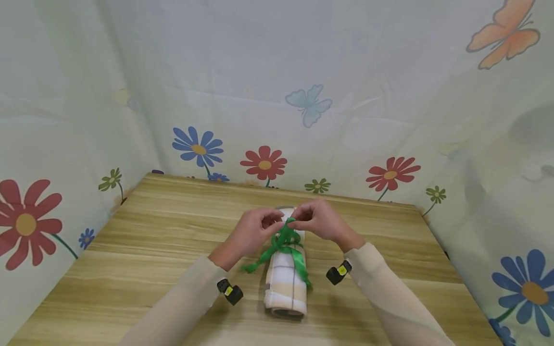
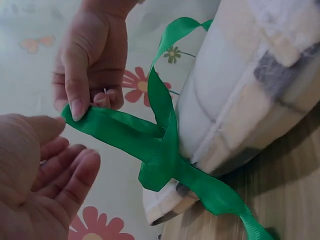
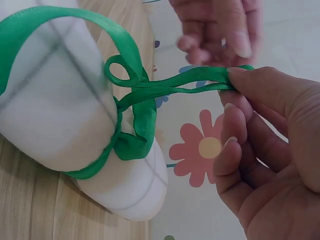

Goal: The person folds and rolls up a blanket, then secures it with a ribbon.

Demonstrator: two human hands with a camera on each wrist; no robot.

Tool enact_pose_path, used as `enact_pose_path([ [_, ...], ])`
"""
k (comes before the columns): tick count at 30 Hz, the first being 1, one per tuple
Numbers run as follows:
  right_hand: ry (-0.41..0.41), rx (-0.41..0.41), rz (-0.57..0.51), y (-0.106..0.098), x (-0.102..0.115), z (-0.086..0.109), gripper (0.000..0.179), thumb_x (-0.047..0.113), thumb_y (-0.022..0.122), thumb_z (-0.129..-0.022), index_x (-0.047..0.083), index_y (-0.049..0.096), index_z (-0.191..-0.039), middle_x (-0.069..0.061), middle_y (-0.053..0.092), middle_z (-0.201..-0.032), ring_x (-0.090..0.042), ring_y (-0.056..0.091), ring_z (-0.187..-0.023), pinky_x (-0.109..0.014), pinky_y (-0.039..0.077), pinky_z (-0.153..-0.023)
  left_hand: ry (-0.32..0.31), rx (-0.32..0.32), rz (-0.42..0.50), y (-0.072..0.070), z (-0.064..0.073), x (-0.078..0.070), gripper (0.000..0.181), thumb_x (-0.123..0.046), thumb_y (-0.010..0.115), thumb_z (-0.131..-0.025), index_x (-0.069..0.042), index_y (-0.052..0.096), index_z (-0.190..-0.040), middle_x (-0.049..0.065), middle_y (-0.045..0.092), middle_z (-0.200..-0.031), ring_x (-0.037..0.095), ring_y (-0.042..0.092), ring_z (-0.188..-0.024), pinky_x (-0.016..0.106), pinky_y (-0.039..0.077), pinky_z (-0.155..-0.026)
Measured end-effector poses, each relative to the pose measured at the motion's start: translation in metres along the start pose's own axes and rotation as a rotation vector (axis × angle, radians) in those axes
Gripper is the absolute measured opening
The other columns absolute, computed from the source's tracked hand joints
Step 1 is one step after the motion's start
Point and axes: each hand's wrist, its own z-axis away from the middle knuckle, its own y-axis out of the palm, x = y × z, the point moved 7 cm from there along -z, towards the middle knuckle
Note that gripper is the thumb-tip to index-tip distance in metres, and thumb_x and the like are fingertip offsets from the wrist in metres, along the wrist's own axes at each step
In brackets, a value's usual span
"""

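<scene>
A rolled, plaid fleece cloth (image 1: 283, 278) lies lengthwise on the wooden table, with a green ribbon (image 1: 283, 249) tied around it. My right hand (image 1: 323, 222) pinches a raised ribbon loop between thumb and forefinger; the right wrist view shows this loop (image 3: 195, 79) stretched away from the roll. Close beside the loop's end is my left hand (image 1: 254, 230), its fingers loosely bent and parted. In the left wrist view the left hand's fingertips (image 2: 85, 165) grip nothing. A smaller ribbon loop (image 3: 135, 145) sits near the knot, and two tails hang over the roll.
The wooden table (image 1: 173, 230) extends on both sides of the roll. A white cloth backdrop (image 1: 242, 86) printed with flowers and butterflies hangs behind and at the sides. Small black cameras are strapped on the left wrist (image 1: 230, 291) and right wrist (image 1: 339, 272).
</scene>
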Motion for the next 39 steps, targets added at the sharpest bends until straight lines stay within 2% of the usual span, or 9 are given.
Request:
enact_pose_path([
  [3,-0.006,-0.022,0.0,0.0,0.001,0.001,0.006,0.021,0.082,-0.088,0.016,0.078,-0.09,0.002,0.074,-0.084,-0.013,0.061,-0.068,-0.026,0.052,-0.063,0.062,0.004,-0.001,0.001,-0.007,-0.004,0.031,-0.027,0.071,-0.098,-0.011,0.072,-0.124,-0.001,0.074,-0.105,0.011,0.066,-0.089,0.028,0.058,-0.082],
  [7,-0.007,-0.043,-0.003,-0.001,0.001,0.002,0.011,0.02,0.084,-0.087,0.014,0.075,-0.088,0.0,0.074,-0.083,-0.013,0.066,-0.071,-0.027,0.056,-0.067,0.108,0.022,-0.004,0.004,-0.013,-0.007,0.029,-0.027,0.071,-0.098,-0.014,0.073,-0.123,-0.002,0.075,-0.107,0.01,0.067,-0.091,0.028,0.058,-0.082],
  [12,0.001,-0.049,0.002,-0.001,0.002,0.002,0.015,0.019,0.085,-0.085,0.012,0.072,-0.086,-0.001,0.074,-0.083,-0.013,0.069,-0.073,-0.027,0.056,-0.068,0.097,0.045,-0.009,0.005,-0.016,-0.005,0.023,-0.026,0.07,-0.098,-0.017,0.075,-0.119,-0.003,0.076,-0.105,0.009,0.068,-0.091,0.028,0.058,-0.082],
  [21,-0.007,-0.05,-0.009,0.0,0.004,0.001,0.016,0.02,0.085,-0.085,0.012,0.072,-0.086,-0.003,0.073,-0.083,-0.014,0.069,-0.073,-0.027,0.056,-0.067,0.09,0.025,0.017,0.004,-0.018,-0.004,0.015,-0.023,0.071,-0.098,-0.015,0.077,-0.108,-0.002,0.075,-0.099,0.011,0.066,-0.085,0.026,0.057,-0.078],
  [24,-0.009,-0.05,-0.02,0.0,0.004,0.001,0.015,0.019,0.085,-0.086,0.011,0.072,-0.087,-0.004,0.073,-0.084,-0.014,0.069,-0.073,-0.027,0.056,-0.067,0.086,0.026,0.02,0.005,-0.019,-0.003,0.015,-0.024,0.071,-0.098,-0.015,0.077,-0.109,-0.002,0.075,-0.099,0.01,0.066,-0.085,0.026,0.057,-0.078],
  [28,-0.007,-0.049,-0.018,0.0,0.004,0.001,0.015,0.018,0.084,-0.086,0.01,0.072,-0.087,-0.004,0.073,-0.085,-0.014,0.068,-0.073,-0.026,0.055,-0.068,0.097,0.033,0.022,0.006,-0.02,-0.002,0.015,-0.023,0.071,-0.098,-0.016,0.077,-0.11,-0.002,0.075,-0.1,0.01,0.066,-0.086,0.027,0.057,-0.078],
  [34,-0.012,-0.046,-0.029,-0.001,0.004,0.002,0.013,0.016,0.083,-0.087,0.01,0.073,-0.088,-0.005,0.072,-0.086,-0.017,0.065,-0.072,-0.026,0.055,-0.066,0.112,0.028,0.024,0.006,-0.02,-0.001,0.01,-0.023,0.071,-0.098,-0.016,0.077,-0.104,-0.003,0.073,-0.096,0.01,0.064,-0.084,0.026,0.056,-0.077],
  [39,0.048,-0.081,0.004,-0.004,-0.007,0.005,0.008,0.02,0.078,-0.092,0.013,0.076,-0.092,-0.004,0.072,-0.086,-0.018,0.06,-0.072,-0.027,0.052,-0.065,0.091,0.0,0.013,0.004,-0.02,0.002,0.008,-0.022,0.072,-0.098,-0.016,0.075,-0.101,-0.003,0.072,-0.092,0.012,0.062,-0.081,0.026,0.055,-0.075],
])
